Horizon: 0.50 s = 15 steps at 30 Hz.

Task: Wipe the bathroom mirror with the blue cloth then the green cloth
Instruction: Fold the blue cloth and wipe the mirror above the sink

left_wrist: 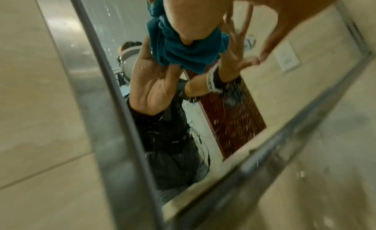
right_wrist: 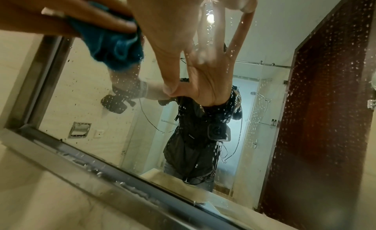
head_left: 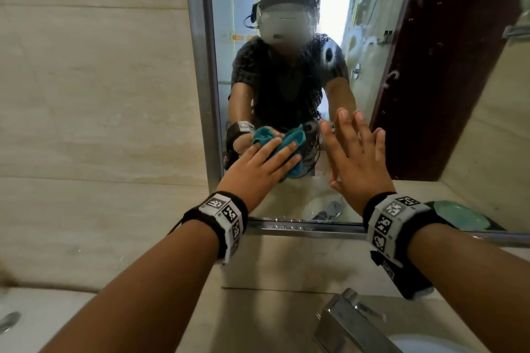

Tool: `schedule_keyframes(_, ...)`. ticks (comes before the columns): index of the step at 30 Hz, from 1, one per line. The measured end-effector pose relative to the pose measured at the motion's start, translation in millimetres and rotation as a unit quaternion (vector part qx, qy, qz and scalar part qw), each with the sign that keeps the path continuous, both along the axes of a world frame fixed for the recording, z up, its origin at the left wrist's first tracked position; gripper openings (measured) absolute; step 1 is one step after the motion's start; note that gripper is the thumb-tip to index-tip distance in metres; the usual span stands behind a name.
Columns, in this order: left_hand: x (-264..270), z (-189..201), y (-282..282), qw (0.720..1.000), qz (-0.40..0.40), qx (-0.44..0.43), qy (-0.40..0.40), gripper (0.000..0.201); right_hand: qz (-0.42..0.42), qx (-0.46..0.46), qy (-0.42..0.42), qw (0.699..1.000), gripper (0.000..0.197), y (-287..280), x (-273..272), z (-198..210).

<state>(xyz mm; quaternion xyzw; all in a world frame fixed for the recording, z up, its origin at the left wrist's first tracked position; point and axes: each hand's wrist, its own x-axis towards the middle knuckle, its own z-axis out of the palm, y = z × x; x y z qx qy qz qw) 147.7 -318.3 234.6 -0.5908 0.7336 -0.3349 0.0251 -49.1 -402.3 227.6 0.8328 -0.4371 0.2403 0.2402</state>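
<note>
The bathroom mirror, in a metal frame, carries water droplets over much of its glass. My left hand presses the crumpled blue cloth flat against the lower left of the glass, fingers straight and spread. The same blue cloth bulges out below the left hand. My right hand lies flat on the glass just right of the cloth and holds nothing. The green cloth shows as a reflection low in the mirror, behind my right wrist.
A chrome tap and the rim of a white basin sit below my right forearm. Beige wall tiles lie left of the mirror. A dark red door and a person are reflected in the glass.
</note>
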Motion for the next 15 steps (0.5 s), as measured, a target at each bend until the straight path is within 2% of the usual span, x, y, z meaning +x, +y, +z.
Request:
schedule_keyframes(2,-5,13,-4,0.996,-0.009,-0.076,0.05,0.071,0.0,-0.019,-0.003,1.0,0.127,0,-1,-3)
schedule_keyframes(5,-17,21,-13,0.986,-0.019,-0.109,0.122,0.065,0.003,-0.047,-0.008,0.999,0.121,-1,-3,-6)
schedule_keyframes(8,-29,6,-18,0.987,-0.019,-0.114,0.107,0.063,0.006,-0.054,-0.024,0.998,0.119,-1,-5,-9)
schedule_keyframes(10,-33,-11,-15,0.992,-0.014,-0.086,0.088,0.066,0.005,-0.049,-0.036,0.998,0.117,0,-5,-11)
schedule_keyframes(13,-30,-46,-12,0.998,0.013,0.049,0.031,0.07,0.003,-0.045,-0.046,0.998,0.116,-1,-6,-15)
schedule_keyframes(15,-22,-65,-11,0.996,0.004,0.081,0.027,0.065,0.001,-0.044,-0.048,0.998,0.117,-2,-7,-18)
